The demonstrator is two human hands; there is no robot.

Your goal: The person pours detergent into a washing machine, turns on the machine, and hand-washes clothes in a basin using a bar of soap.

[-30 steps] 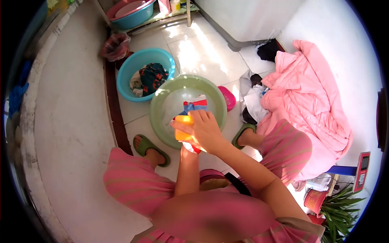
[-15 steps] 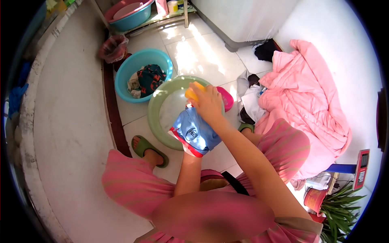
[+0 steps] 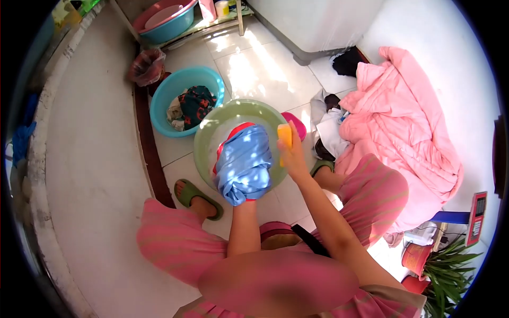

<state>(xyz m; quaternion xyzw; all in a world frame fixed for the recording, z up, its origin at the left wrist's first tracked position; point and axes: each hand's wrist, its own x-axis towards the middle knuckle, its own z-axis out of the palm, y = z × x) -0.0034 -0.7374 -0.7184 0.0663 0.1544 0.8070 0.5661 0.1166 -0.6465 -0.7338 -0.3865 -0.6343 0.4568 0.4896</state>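
Cloth, blue with red edging point(image 3: 246, 161), sits over the near part of the green basin point(image 3: 203, 151), draped over the left hand, at the end of the left forearm point(image 3: 244, 225). Fabric hides that hand; can't tell how its fingers stand. Right hand point(image 3: 293, 158) is at the basin's right side, fingers closed round a yellow block point(image 3: 284, 136), apart from the cloth. Cloth blocks much of the basin's inside; basin rim and block cut off part of a pink container point(image 3: 296, 124) just beyond.

Around: turquoise basin point(image 3: 157, 108) close by, upper left, dark floral cloth point(image 3: 198, 103) and paler fabric inside. Lined bin point(image 3: 147, 67) behind it, near the wall. Shelf point(image 3: 214, 25) at top, more basins point(image 3: 168, 33) on it. Right: pink quilted item point(image 3: 397, 124) heaped against the wall, white and dark clothes point(image 3: 330, 132) beside it, near the basin. Green slippers point(image 3: 197, 199) flank the basin; right one partly hidden by the trouser leg point(image 3: 374, 196). Lower right: potted plant point(image 3: 450, 267), red-framed device point(image 3: 476, 218) above. Blurred patch covers the lap.
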